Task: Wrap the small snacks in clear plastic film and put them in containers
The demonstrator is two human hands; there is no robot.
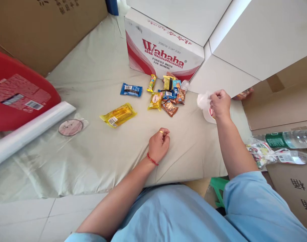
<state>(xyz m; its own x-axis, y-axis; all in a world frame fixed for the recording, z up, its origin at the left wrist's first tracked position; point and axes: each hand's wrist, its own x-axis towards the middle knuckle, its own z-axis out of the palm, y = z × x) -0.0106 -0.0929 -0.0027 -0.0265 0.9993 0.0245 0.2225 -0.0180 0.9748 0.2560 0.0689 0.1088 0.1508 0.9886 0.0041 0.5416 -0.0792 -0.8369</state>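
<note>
My right hand (221, 103) pinches a small see-through plastic bag (204, 101) at the right of the cloth-covered table. A red and white patch shows low on the bag, partly behind my fingers. My left hand (159, 146), with a ring and a red cord at the wrist, rests on the cloth with its fingers curled in and nothing visible in them. Beyond it lies a pile of wrapped snacks, among them a brown cookie packet (169, 108) and a yellow packet (155, 101). Apart to the left are a blue packet (131, 90) and a long yellow packet (118, 115).
A Wahaha water carton (163, 50) stands behind the snacks, beside white boxes (264, 37). On the left are a red jug (19, 94), a plastic film roll (32, 132) and a round pink item (70, 127). Bottles (292, 138) lie at right.
</note>
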